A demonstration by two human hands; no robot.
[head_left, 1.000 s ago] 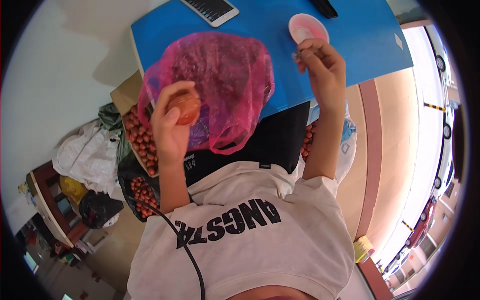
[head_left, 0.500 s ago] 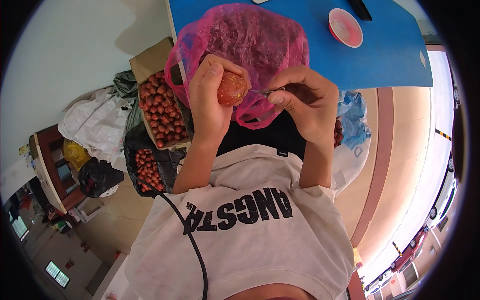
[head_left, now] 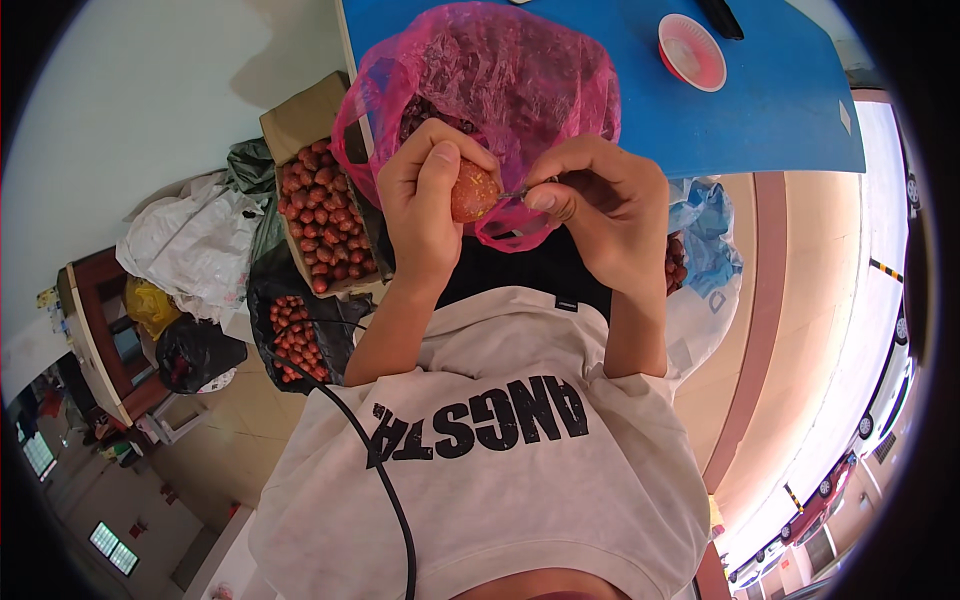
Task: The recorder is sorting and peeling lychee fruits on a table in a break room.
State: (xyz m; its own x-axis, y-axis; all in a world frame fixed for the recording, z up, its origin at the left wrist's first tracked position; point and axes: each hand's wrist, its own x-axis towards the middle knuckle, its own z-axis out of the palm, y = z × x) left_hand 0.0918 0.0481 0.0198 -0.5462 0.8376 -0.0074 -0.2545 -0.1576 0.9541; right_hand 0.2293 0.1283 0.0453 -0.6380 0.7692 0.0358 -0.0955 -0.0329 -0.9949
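Observation:
My left hand (head_left: 425,215) is wrapped round a reddish-orange, egg-shaped fruit (head_left: 473,190) with yellow specks. From the other side my right hand (head_left: 615,215) pinches a small thin metal tool (head_left: 514,194), its tip at the fruit's right side; whether it goes into the skin I cannot tell. Most of the tool is hidden by my fingers. Just beyond both hands a pink see-through plastic bag (head_left: 530,75) gapes at the near edge of the blue table (head_left: 640,130), with dark reddish bits inside it.
At left stands a cardboard box (head_left: 288,112) of reddish-brown fruits, above a black bag (head_left: 335,340) holding smaller red ones. A pink-and-white bowl (head_left: 692,52) and a black object (head_left: 720,17) lie on the table. A black cable (head_left: 375,450) crosses my shirt. Bluish bags (head_left: 708,235) stand at right.
The fruit and my left hand have shifted slightly right and down. My right hand has come a little closer, and the tool's tip now meets the fruit.

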